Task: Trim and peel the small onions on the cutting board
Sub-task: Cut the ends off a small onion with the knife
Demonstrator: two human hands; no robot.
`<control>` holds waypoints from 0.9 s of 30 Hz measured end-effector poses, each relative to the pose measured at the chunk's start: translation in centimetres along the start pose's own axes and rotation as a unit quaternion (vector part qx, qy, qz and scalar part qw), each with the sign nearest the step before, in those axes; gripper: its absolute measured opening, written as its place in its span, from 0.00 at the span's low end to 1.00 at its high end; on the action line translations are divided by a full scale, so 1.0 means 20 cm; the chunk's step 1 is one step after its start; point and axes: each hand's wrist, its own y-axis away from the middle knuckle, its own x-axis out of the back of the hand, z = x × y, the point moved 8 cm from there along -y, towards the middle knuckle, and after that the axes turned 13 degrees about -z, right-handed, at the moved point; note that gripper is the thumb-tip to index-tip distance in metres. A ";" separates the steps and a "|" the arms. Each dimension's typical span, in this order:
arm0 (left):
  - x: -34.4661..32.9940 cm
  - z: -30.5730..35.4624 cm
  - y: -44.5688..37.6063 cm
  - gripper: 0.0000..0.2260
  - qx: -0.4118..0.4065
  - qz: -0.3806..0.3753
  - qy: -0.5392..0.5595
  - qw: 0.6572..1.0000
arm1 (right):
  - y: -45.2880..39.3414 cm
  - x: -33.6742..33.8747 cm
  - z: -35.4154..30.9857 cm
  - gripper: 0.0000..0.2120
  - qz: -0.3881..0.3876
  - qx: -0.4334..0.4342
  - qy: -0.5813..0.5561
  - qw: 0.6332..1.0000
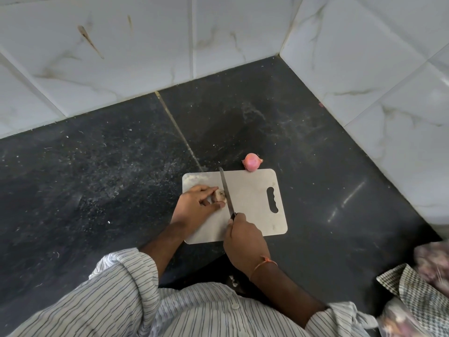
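At the left end of the board [252, 205], near its far-left corner, the left hand [194, 205] pinches an onion [220, 196] between thumb and forefinger, holding it down on the steel. Just right of it the knife [226, 190] lies with its edge against the onion's right end, its tip reaching past the board's far edge; the right hand [245, 242] is wrapped round the handle near the board's near edge. This looks like an end being trimmed, so that onion is only part done; whether any skin is off it I cannot tell. Further right, a pink onion [252, 161] sits on the counter [97, 166], touching the board's far edge, skin on and untouched. Most of the work seems left.
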 end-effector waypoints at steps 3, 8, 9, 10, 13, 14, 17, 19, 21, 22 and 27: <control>0.00 0.00 0.00 0.26 0.002 -0.001 0.001 1.000 | -0.01 -0.01 0.01 0.11 -0.003 -0.002 0.006 1.000; 0.00 -0.01 -0.01 0.27 0.001 -0.005 -0.007 1.000 | 0.10 -0.09 0.11 0.08 -0.015 -0.007 -0.003 1.000; 0.00 -0.01 -0.01 0.27 0.000 -0.004 -0.010 1.000 | 0.09 -0.09 0.11 0.08 -0.014 -0.008 -0.004 1.000; 0.00 -0.01 -0.01 0.27 0.000 -0.002 -0.009 1.000 | 0.08 -0.09 0.10 0.08 -0.012 -0.007 -0.004 1.000; 0.00 -0.01 0.00 0.26 0.001 0.003 0.000 1.000 | 0.00 -0.06 0.04 0.09 -0.002 -0.002 -0.002 1.000; 0.00 -0.01 0.00 0.26 0.003 0.004 -0.001 1.000 | -0.02 -0.05 0.03 0.09 0.000 -0.002 0.000 1.000; 0.01 -0.01 -0.01 0.26 0.008 0.005 -0.007 1.000 | -0.05 -0.05 0.02 0.08 -0.005 0.000 0.008 1.000; 0.01 -0.01 -0.01 0.26 0.007 0.003 0.004 1.000 | -0.03 -0.06 0.06 0.07 -0.012 0.000 0.012 1.000; 0.00 -0.02 -0.01 0.26 0.004 0.001 0.005 1.000 | 0.01 -0.09 0.11 0.05 -0.013 -0.001 0.022 1.000; 0.00 -0.02 -0.01 0.26 0.003 0.002 0.003 1.000 | 0.03 -0.10 0.12 0.05 -0.016 -0.001 0.027 1.000; 0.00 -0.01 0.00 0.26 0.003 0.010 0.001 1.000 | -0.02 -0.10 0.09 0.04 -0.012 0.002 0.018 1.000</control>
